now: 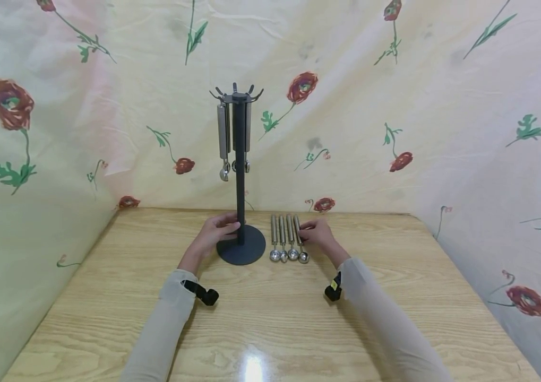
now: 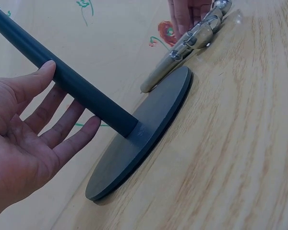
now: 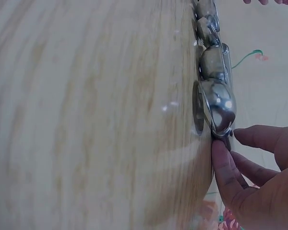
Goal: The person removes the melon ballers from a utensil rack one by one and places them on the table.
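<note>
A black utensil stand [image 1: 240, 185] rises from a round base [image 1: 251, 253] on the table. My left hand [image 1: 213, 232] holds its pole low down; in the left wrist view the thumb lies across the near side of the pole [image 2: 81, 88] and the fingertips reach behind it. Several metal scoops with round bowls and long tubular handles lie side by side to the right of the base. My right hand [image 1: 319, 235] pinches the rightmost scoop [image 1: 303, 257]. The right wrist view shows thumb and fingers by its neck, just below the shiny bowl [image 3: 221, 103].
More metal scoops [image 1: 223, 130] hang from the hooks [image 1: 237, 95] at the stand's top. The wooden table [image 1: 270, 318] ends at a flowered cloth [image 1: 346, 106] hung behind and at both sides. Each wrist wears a small black camera [image 1: 209, 297].
</note>
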Demonstrator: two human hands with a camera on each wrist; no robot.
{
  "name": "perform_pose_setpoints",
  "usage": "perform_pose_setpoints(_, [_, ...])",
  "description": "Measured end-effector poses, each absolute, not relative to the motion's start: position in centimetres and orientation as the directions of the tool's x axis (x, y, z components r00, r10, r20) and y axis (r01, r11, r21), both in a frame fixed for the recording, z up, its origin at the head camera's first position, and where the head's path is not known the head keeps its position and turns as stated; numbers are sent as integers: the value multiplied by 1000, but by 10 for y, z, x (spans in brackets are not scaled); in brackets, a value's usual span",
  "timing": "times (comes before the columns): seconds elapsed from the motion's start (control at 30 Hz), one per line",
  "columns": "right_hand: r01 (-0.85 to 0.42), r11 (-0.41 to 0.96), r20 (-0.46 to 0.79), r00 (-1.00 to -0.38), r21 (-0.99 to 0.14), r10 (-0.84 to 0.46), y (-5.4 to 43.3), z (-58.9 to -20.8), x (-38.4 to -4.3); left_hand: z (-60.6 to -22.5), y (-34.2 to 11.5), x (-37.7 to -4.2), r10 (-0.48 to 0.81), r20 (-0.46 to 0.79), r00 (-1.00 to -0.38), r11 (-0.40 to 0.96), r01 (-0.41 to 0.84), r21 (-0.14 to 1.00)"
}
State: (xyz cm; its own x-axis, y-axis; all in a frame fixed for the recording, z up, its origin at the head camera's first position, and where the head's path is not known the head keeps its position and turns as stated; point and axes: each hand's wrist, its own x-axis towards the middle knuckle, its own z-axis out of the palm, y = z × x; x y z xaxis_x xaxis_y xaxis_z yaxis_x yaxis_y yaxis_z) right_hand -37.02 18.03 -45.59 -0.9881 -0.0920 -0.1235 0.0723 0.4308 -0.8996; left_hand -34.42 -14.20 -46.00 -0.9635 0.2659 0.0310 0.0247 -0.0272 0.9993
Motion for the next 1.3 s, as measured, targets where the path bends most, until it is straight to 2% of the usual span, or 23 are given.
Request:
perform_pose_setpoints(0.43, [76,416,-119,-990,-906,-78,181,-444,-369,-460,-141,-344,262,35,-964,-19,31,999])
perform_pose_setpoints(0.7, [-57,405,-7,-988,-912,-154,168,-422,-366,-460,-141,-343,263,33,-964,-14,30,999])
perform_pose_setpoints(0.93, [-184,363,108,-970,-913,-218,149,-385,-366,-460,-142,-342,262,29,-965,-17,25,1000])
perform_pose_setpoints(1.3, [-334,213,262,-915,-918,-306,108,-300,-365,-462,-142,-343,270,41,-962,-21,37,999])
